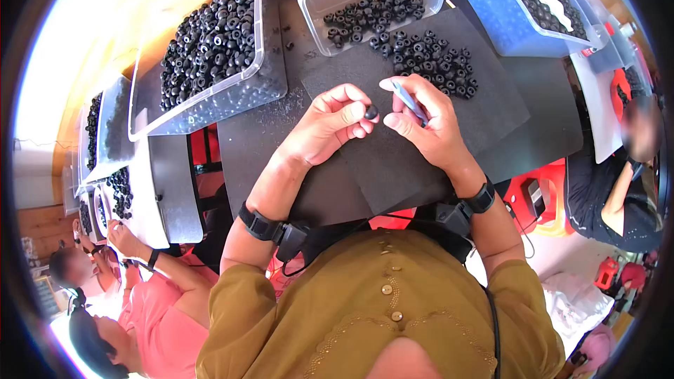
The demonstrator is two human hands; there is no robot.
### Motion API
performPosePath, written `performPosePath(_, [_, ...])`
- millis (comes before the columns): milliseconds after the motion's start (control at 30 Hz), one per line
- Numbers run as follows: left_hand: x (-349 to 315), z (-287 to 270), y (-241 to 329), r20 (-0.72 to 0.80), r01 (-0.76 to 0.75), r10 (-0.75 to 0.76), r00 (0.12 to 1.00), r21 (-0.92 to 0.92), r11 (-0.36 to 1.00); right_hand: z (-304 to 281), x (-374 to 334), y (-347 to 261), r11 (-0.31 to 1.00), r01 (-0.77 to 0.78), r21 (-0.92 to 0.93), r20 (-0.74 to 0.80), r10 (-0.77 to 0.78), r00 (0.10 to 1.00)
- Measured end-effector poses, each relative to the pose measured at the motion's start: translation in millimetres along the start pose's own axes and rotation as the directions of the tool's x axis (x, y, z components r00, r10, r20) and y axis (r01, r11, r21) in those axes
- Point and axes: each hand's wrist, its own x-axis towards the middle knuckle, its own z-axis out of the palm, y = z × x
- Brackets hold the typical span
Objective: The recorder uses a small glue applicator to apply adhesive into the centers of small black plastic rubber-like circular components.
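Observation:
Between the thumb and fingertips of my left hand (324, 126) is a small, round black part (371, 111), held above the dark mat. My right hand (437, 123) is closed on a slim light-blue tool (410, 102), whose exact kind I cannot make out. Both hands are close together, with the black part a little left of the tool and apart from it. Just beyond my right hand, a loose pile of black ring-like parts (435, 60) lies on the mat (491, 109).
A clear bin (263, 70) heaped with black parts stands at the left. Another clear bin (316, 0) lies tipped toward the pile. A bluish bin (491, 14) sits at the far right. Co-workers sit at both sides; a pink sleeve (161, 316) shows at lower left.

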Motion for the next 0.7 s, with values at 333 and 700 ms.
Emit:
performPosePath(333, [2,13,-9,-0.048,-0.007,0.018,0.999,0.218,0.976,3,-3,3,0.999,0.041,0.014,-0.013,-0.041,0.999])
performPosePath(700, [-2,8,-8,0.042,0.015,-0.019,0.999,0.092,0.996,-4,-3,5,0.937,-0.196,0.29,0.169,0.152,0.974])
